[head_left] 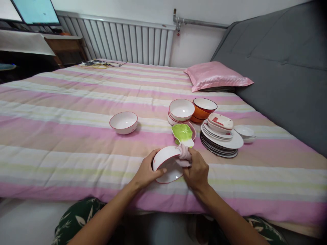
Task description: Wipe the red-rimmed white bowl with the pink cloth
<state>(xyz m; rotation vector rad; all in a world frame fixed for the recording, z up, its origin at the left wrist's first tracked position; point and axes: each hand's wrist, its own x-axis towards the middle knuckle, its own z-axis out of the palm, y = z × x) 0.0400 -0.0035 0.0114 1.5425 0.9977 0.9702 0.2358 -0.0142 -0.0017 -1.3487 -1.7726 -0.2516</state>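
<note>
A white bowl (167,172) with a thin red rim is tilted over the front of the bed, its inside turned toward me. My left hand (149,170) grips its left side, thumb inside and fingers behind. With my right hand (198,168) I pinch a pale pink cloth (184,154) over the bowl's right rim. Just beyond the cloth sits a green leaf-shaped dish (182,132) near a pink bowl (192,129). A similar white bowl (124,122) stands upright by itself to the left.
Behind are stacked white bowls (181,110) and orange bowls (201,110). To the right stand a plate stack (219,146) topped by rectangular dishes (221,121), and small white dishes (244,132). A pink pillow (217,75) lies by the grey headboard (278,61); cables (104,64) lie at the far edge.
</note>
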